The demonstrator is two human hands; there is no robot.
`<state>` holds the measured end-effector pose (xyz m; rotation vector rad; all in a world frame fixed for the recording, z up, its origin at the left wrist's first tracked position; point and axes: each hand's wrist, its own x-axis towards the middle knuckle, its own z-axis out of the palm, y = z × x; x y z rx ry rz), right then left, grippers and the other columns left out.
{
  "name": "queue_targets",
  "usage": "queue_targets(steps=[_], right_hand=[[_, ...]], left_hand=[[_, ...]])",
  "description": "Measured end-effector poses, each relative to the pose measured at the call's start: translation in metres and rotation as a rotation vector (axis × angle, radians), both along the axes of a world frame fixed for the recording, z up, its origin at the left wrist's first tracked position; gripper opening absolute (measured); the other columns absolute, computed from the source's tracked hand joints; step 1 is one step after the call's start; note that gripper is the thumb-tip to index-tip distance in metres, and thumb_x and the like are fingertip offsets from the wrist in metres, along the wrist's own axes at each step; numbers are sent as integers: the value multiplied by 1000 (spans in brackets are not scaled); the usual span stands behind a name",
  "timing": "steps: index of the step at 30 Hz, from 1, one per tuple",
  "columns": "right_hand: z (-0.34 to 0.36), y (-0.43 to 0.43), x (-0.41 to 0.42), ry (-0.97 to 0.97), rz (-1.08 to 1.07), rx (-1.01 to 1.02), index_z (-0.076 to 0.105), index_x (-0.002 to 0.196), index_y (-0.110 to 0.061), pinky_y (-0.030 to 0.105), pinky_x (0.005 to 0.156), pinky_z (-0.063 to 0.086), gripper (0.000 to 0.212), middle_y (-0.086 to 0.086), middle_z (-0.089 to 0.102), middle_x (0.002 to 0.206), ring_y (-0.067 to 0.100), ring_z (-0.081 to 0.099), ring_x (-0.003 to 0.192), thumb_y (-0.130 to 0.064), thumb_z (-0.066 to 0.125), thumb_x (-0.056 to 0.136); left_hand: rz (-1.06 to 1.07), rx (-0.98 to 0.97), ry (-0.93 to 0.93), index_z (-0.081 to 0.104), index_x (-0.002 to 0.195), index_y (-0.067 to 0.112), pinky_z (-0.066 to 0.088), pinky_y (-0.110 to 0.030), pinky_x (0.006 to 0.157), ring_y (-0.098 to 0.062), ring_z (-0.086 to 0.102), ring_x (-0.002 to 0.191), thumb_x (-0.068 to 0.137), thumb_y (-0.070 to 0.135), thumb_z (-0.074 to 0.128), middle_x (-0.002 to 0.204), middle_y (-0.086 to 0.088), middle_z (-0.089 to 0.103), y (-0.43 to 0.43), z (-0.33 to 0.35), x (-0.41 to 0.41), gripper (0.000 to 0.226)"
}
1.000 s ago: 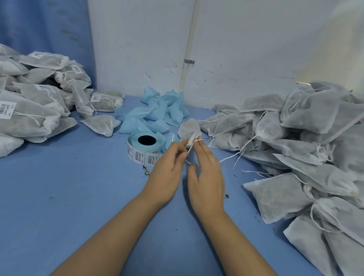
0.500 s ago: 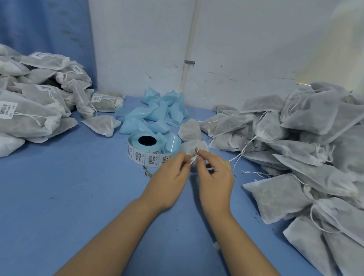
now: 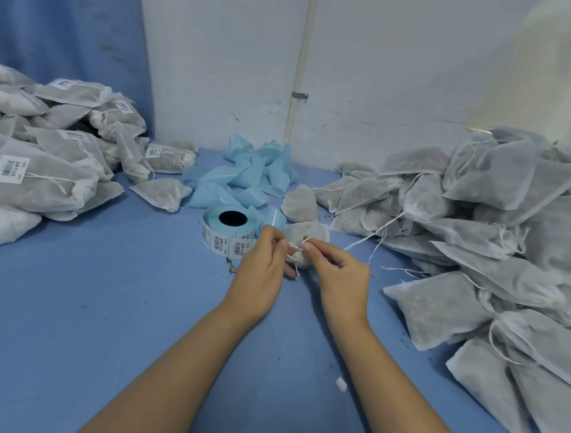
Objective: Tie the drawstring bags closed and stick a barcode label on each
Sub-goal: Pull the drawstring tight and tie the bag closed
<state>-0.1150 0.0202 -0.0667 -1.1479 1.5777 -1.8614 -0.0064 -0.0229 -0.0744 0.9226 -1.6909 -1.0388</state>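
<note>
I log left hand (image 3: 261, 269) and right hand (image 3: 342, 280) meeting mid-table (image 3: 107, 306), fingers (image 3: 277, 245) pinching the string (image 3: 305, 241) of one bag (image 3: 311, 232). It lies just right of the label roll (image 3: 225, 236). Untied bags (image 3: 475, 226) heap along the right edge, labelled bags (image 3: 48, 177) along the left.

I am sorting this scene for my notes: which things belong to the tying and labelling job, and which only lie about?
Job: left hand and right hand pinching the drawstring of the small bag; label roll; untied bags, right; labelled bags, left.
Lying about: blue backing strips; white scrap; wall pipe.
</note>
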Motion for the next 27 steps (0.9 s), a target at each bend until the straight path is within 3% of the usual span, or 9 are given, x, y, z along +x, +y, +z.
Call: queue_targets(steps=[2,8,11,14,17,19,21,25,27], right_hand=[[0,-1,1,54,25,19,76,83,-27,4,69,42,13,-21,73,79,-9,63,76,-14,73,82],[-1,2,5,272,-10,53,77,84,-28,7,70,39,12,-23,68,77,-7,55,83,-17,72,83],[-2,2,7,387,-28,64,74,80,-36,13,73,39,15,-24,66,75,1,51,86,-21,71,83],[-5,1,8,517,-65,76,76,82,-31,12,72,37,10,-18,67,80,5,48,85,-24,69,85],[-7,-1,9,553,-99,85,74,81,-25,10,72,36,8,-15,65,81,9,50,86,-20,69,84],[-7,-2,9,491,-111,69,70,77,-21,16,74,40,8,-14,62,79,13,54,85,-15,69,82],[-6,-1,10,421,-109,66,65,75,-21,24,75,45,11,-13,59,80,15,58,83,-12,69,81],[-4,0,9,346,-72,66,63,73,-23,10,70,41,18,-12,55,87,0,56,77,-8,71,80],[-2,0,9,277,-31,69,67,75,-20,4,69,40,14,-10,52,95,-10,55,76,-8,73,80]], left_hand=[[34,31,40,42,90,26,49,-44,73,-21,67,72,102,26,35,78,2,66,-1,1,1,14],[63,10,50,42,95,22,49,-38,66,-22,66,65,102,26,36,79,0,64,1,2,2,10],[90,0,21,40,88,28,50,-38,67,-17,65,60,102,29,37,73,1,65,2,3,2,14],[122,-66,-86,39,92,25,48,-36,67,-9,62,57,101,33,36,64,-1,65,3,2,2,12],[131,-171,-155,41,91,25,44,-25,61,2,58,62,100,33,40,67,7,60,7,1,2,12],[106,-173,-81,47,90,20,40,-13,55,3,56,60,99,27,46,68,9,59,7,1,1,11],[35,-69,59,50,87,17,41,-11,51,-1,52,49,98,20,48,68,8,64,6,3,1,12],[-134,150,322,47,86,12,54,-23,57,-12,67,63,100,11,44,90,2,72,1,4,-1,14],[-180,197,413,46,87,10,54,-21,60,-14,71,69,100,8,43,88,-1,73,-1,3,-1,13]])
